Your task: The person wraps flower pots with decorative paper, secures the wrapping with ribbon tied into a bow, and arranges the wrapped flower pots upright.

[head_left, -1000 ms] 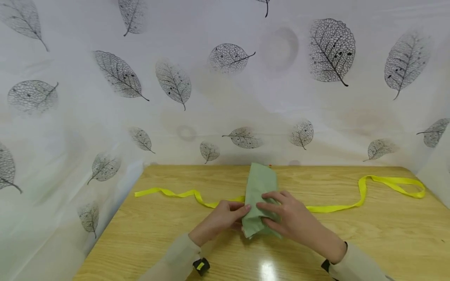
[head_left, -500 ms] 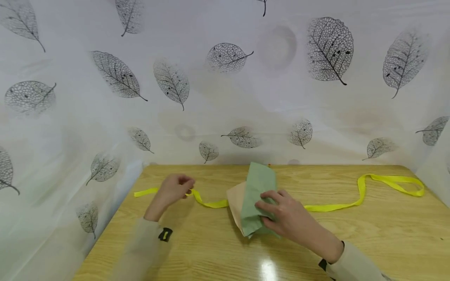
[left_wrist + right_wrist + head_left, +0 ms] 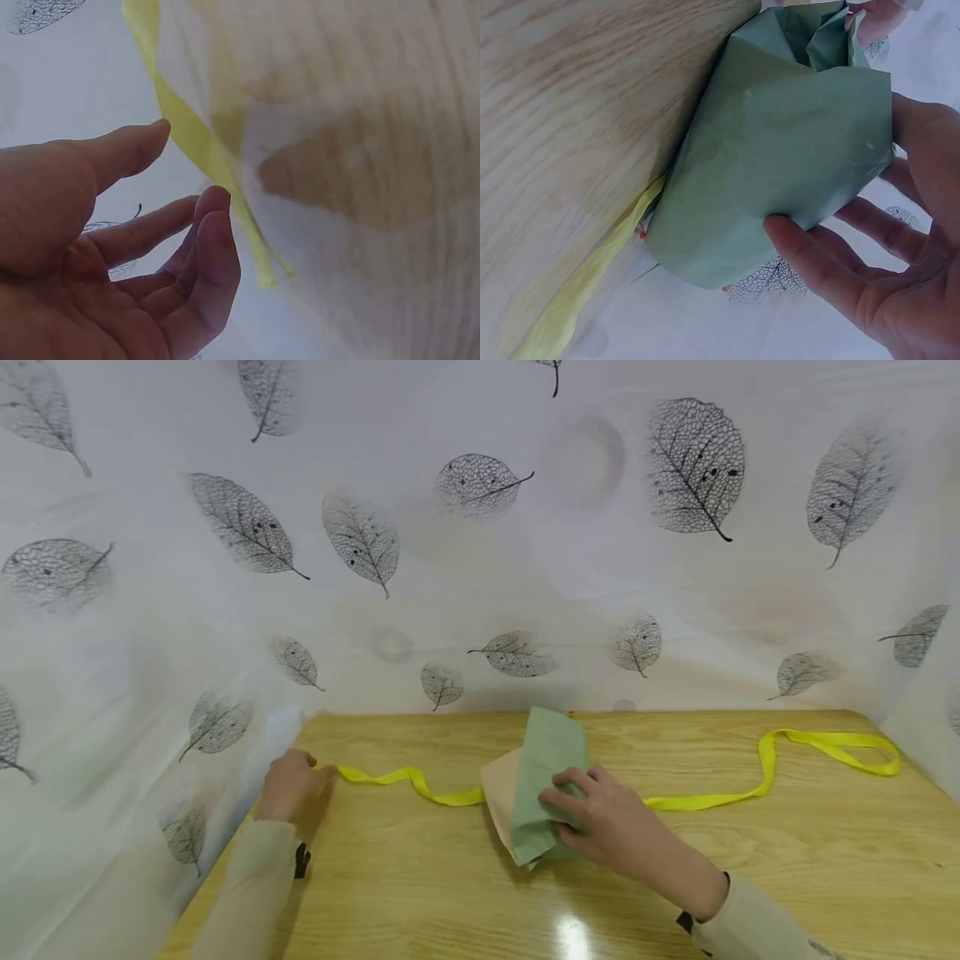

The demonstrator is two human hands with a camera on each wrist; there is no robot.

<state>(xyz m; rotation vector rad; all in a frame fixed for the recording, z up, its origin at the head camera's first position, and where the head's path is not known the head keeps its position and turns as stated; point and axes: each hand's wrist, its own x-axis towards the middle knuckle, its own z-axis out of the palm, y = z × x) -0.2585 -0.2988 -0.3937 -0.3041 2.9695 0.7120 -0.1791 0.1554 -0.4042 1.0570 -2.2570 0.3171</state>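
Observation:
A green paper wrap (image 3: 551, 785) lies across the yellow ribbon (image 3: 442, 795) on the wooden table. A beige paper flap (image 3: 502, 789) sticks out on its left. My right hand (image 3: 611, 822) holds the wrap from above, fingers bent over the paper. The right wrist view shows one fingertip (image 3: 780, 229) against the smooth green side; other fingers are partly hidden. At the table's left edge, my left hand (image 3: 288, 785) is by the ribbon's end. In the left wrist view the ribbon (image 3: 191, 139) passes beside the thumb tip and loosely bent fingers, which leave a gap.
To the right, the ribbon runs on and ends in a loop (image 3: 862, 747). Small red bits (image 3: 642, 235) show at the wrap's far end. Behind the table (image 3: 420, 877) hangs a white sheet (image 3: 480, 577) printed with leaves.
My left hand has let go of the wrap and moved left along the ribbon to its end. The beige flap has swung out leftward. My right hand has stayed on the green paper.

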